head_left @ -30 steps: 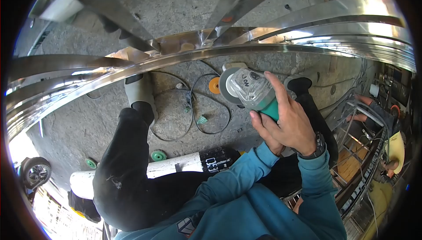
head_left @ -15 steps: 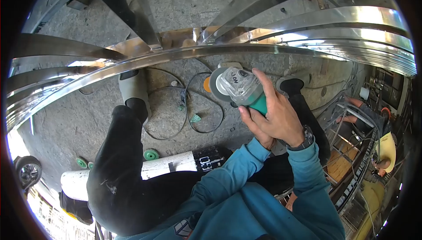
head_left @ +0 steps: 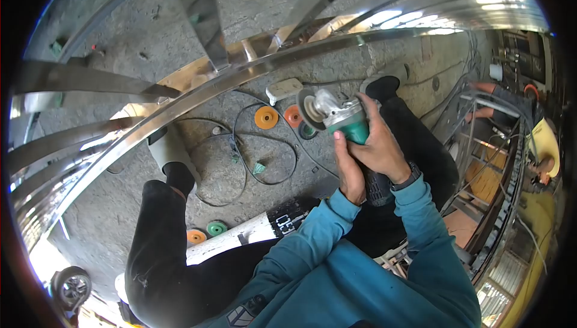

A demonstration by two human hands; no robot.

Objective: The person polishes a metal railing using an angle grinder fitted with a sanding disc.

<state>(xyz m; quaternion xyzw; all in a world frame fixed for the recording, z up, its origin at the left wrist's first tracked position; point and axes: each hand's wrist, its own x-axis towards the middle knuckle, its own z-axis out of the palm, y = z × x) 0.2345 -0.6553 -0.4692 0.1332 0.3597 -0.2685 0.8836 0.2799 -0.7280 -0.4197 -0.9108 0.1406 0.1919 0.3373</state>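
White characters on the black band of a white-and-black cylinder (head_left: pixel 287 220) on the ground read roughly "CE3", seen skewed; last character was uncertain. White-outlined emblem on the teal sweatshirt (head_left: pixel 244 313) was too small to read. Print on the green-and-silver angle grinder (head_left: pixel 338 118) could not be made out.

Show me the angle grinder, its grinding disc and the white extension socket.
angle grinder (head_left: pixel 353 130), head view, on its green body.
grinding disc (head_left: pixel 310 109), head view, on the disc's face.
white extension socket (head_left: pixel 283 91), head view, middle of its top.
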